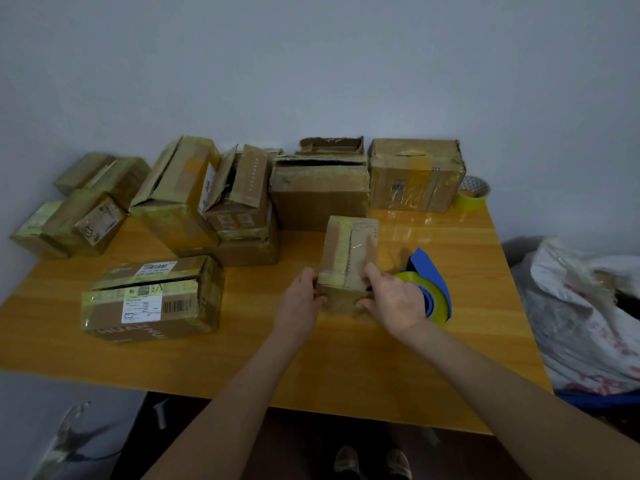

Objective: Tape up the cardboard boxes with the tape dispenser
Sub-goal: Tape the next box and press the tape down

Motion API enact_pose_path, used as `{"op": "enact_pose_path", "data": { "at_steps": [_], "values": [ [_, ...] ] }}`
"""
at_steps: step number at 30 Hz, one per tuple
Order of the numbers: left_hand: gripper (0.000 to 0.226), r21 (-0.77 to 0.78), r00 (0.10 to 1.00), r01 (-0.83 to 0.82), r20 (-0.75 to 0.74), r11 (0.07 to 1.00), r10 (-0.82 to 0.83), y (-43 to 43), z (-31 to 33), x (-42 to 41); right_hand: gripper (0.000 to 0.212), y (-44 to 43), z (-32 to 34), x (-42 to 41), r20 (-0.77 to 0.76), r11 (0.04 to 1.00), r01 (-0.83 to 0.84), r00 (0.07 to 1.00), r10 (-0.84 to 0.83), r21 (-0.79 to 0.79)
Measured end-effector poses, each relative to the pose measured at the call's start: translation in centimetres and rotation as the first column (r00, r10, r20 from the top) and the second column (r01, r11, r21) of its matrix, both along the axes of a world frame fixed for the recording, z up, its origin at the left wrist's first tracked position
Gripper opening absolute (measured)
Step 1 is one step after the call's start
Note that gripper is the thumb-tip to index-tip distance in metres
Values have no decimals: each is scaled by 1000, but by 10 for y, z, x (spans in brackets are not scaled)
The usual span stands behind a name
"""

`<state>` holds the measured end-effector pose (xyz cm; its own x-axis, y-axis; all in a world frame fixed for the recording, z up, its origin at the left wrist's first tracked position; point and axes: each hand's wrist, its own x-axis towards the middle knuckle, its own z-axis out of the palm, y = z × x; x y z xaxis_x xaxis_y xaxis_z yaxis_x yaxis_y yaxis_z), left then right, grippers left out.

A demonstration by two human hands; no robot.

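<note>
Boxes (pixel 318 195) crowd wooden table (pixel 311 368) against grey wall (pixel 311 64).

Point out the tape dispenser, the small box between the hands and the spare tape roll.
tape dispenser (pixel 438 277), head view, blue frame.
small box (pixel 360 251), head view, taped top face.
spare tape roll (pixel 467 201), head view, yellow outer side.

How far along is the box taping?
The labelled box at front left looks taped shut. Left hand and right hand grip the small box, which already carries tape strips; the tape dispenser lies beside it, unheld. Still to do: at least the open-flapped box at the back.
</note>
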<state>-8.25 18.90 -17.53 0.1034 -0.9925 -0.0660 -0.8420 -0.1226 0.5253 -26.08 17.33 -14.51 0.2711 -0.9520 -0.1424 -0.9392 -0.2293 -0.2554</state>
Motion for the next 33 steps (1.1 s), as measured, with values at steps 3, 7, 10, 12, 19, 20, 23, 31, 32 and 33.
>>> {"op": "enact_pose_path", "data": {
  "at_steps": [3, 7, 10, 12, 19, 20, 23, 31, 32, 33],
  "values": [
    [68, -208, 958, 203, 243, 957, -150, 8, -3, 6, 72, 11, -2, -3, -24, 986, -47, 999, 44, -159],
    [61, -228, 851, 475, 363, 850, -379, 15, -6, -10, 81, 19, -14, 5, -37, 955, -237, 972, 234, -180],
    [66, -185, 836, 481, 393, 857, -384, 16, -9, -12, 74, 16, -23, 1, -66, 960, -269, 962, 264, -75],
    [66, -145, 839, 471, 377, 870, -392, 16, -9, -11, 75, 18, -23, -2, -69, 962, -265, 963, 260, -70],
    [71, 57, 984, 157, 73, 986, -161, 16, -2, -20, 69, 23, -30, -10, 90, 988, -126, 987, 134, -87],
    [74, 74, 992, 117, 34, 990, -120, 15, -3, -20, 61, 22, -29, -8, 137, 991, -97, 985, 109, -91],
    [81, 139, 999, 33, -40, 990, -27, 3, -3, -14, 44, 8, -19, -6, 206, 995, -40, 977, 59, -97],
    [37, 66, 999, 35, -36, 997, -33, -2, -1, -4, 40, -3, -9, -10, 191, 997, -80, 978, 81, -13],
    [37, 59, 998, 47, -52, 997, -44, -2, 0, -3, 41, -5, -8, -11, 186, 996, -88, 979, 88, -8],
    [36, 54, 996, 52, -69, 997, -48, -4, 1, -2, 41, -7, -7, -11, 179, 996, -89, 980, 87, 0]
  ]
}}
